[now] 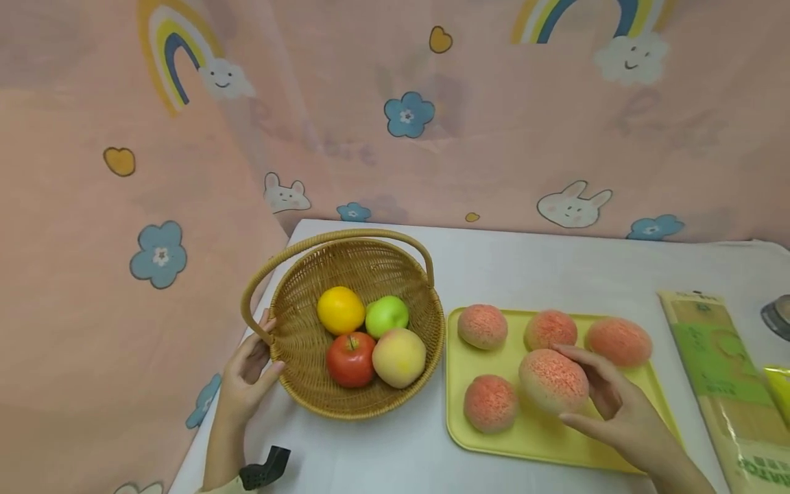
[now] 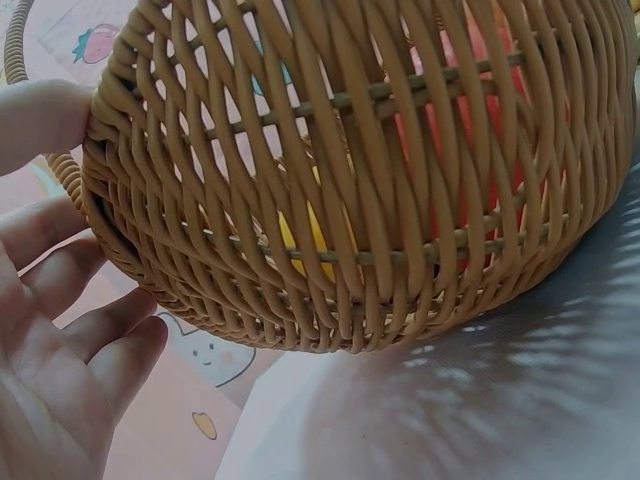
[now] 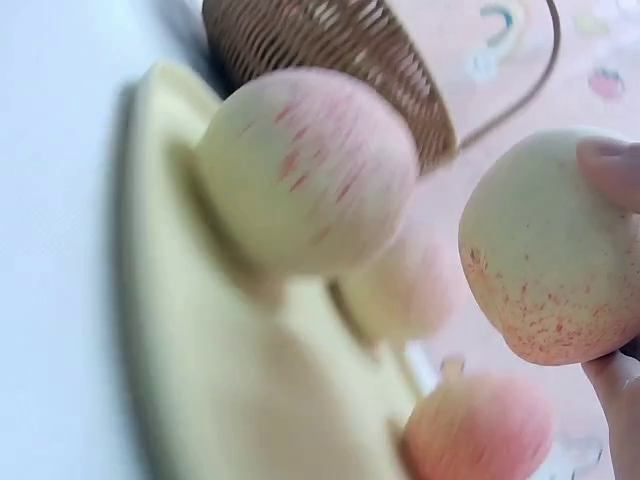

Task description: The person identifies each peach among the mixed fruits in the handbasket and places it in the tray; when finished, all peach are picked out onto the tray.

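A wicker basket (image 1: 358, 408) with a tall handle stands on the left of the table. In it lie an orange (image 1: 341, 311), a green apple (image 1: 387, 315), a red apple (image 1: 350, 359) and a pale yellow peach (image 1: 399, 358). My left hand (image 1: 245, 381) grips the basket's left rim by the foot of the handle. Over the yellow tray (image 1: 524, 447), my right hand (image 1: 623, 408) holds a pink-speckled peach (image 3: 550, 245) between thumb and fingers. Several more peaches (image 1: 490, 403) lie on the tray, which is just right of the basket.
A flat green-and-clear packet (image 1: 719, 363) lies right of the tray. Beyond it are a yellow packet (image 1: 779, 391) and a dark round object (image 1: 776, 317), both cut off by the frame. A pink patterned cloth (image 1: 345, 158) hangs behind the white table (image 1: 543, 264).
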`<action>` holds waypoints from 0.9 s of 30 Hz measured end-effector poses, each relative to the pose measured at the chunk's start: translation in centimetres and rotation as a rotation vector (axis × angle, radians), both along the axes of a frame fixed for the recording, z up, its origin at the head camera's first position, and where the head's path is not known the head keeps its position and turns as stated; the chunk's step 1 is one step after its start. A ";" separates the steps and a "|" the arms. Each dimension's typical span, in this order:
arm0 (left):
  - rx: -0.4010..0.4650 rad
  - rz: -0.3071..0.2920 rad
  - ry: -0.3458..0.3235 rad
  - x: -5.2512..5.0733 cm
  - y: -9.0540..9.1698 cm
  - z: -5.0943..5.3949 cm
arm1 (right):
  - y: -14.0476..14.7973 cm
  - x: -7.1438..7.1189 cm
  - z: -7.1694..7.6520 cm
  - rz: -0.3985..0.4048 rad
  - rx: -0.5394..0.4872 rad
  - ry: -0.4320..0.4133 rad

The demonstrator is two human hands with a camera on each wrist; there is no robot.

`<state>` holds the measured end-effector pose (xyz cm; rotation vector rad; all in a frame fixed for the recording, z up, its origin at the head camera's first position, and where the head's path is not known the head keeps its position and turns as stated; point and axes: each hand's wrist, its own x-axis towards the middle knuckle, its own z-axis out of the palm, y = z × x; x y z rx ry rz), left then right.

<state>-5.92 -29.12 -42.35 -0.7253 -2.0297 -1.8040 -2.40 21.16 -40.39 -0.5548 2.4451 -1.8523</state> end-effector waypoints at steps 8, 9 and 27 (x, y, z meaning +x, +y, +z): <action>-0.009 0.017 0.005 0.1 -0.1 0.0 | 1.4 1.7 -2.8 -0.097 0.104 -0.052; -0.011 0.022 -0.004 0.1 0.0 0.0 | 1.6 1.8 -3.0 -0.101 0.123 -0.060; -0.027 0.062 -0.067 0.3 0.0 0.0 | 3.0 2.1 -4.6 -0.108 0.399 -0.345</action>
